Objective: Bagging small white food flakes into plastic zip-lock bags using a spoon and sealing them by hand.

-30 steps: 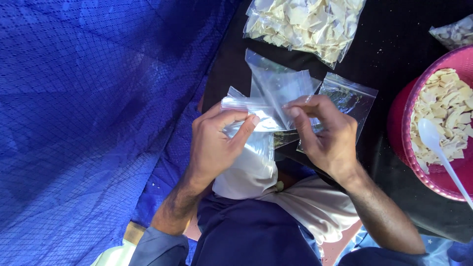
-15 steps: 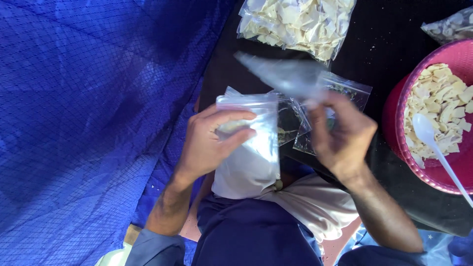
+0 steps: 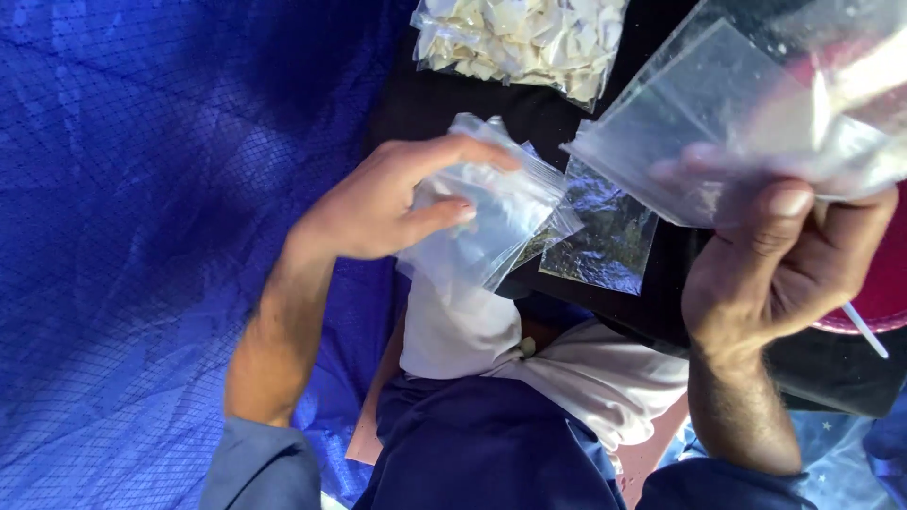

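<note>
My left hand [image 3: 383,203] grips a stack of empty clear plastic bags [image 3: 491,222], held over my lap. My right hand [image 3: 784,260] holds a single clear plastic bag [image 3: 746,113], lifted up close to the camera at the upper right, thumb pressed on its lower edge. Another flat empty bag [image 3: 609,231] lies on the black surface between the hands. A filled bag of pale chips [image 3: 524,38] rests at the top centre.
A blue netted sheet [image 3: 142,208] covers the whole left side. The rim of a pink bowl [image 3: 874,316] shows at the right behind the raised bag, with a white spoon handle [image 3: 864,331] sticking out. My knees in dark blue cloth are below.
My right hand has pulled one bag off the stack and raised it up and to the right, near the camera. My left hand keeps the remaining bags.
</note>
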